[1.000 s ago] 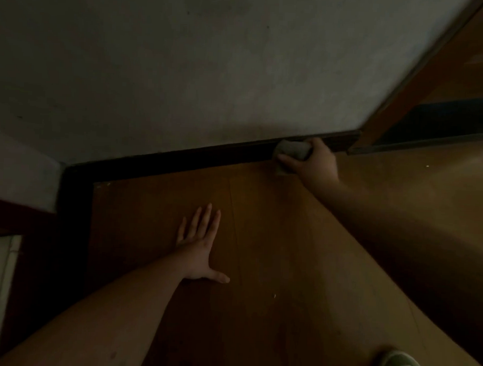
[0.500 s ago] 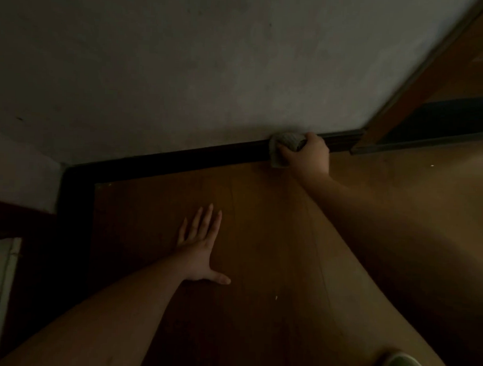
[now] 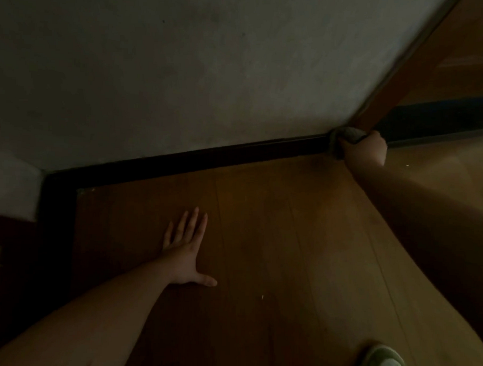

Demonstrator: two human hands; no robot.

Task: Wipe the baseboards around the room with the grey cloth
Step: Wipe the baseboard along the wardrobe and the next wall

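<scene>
Right arm: stretched forward to the wall's foot.
Right hand (image 3: 365,149): clenched round the grey cloth (image 3: 346,135), pressed on the baseboard (image 3: 208,156) by the door frame (image 3: 382,97).
Left hand (image 3: 186,252): flat, fingers spread, on the floor (image 3: 287,240).

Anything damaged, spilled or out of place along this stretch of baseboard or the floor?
Nothing stands out. The baseboard runs unbroken to the door frame, where the right hand presses the grey cloth. The left hand lies flat on the floor. Only tiny pale specks show; the dim light hides finer marks.
</scene>
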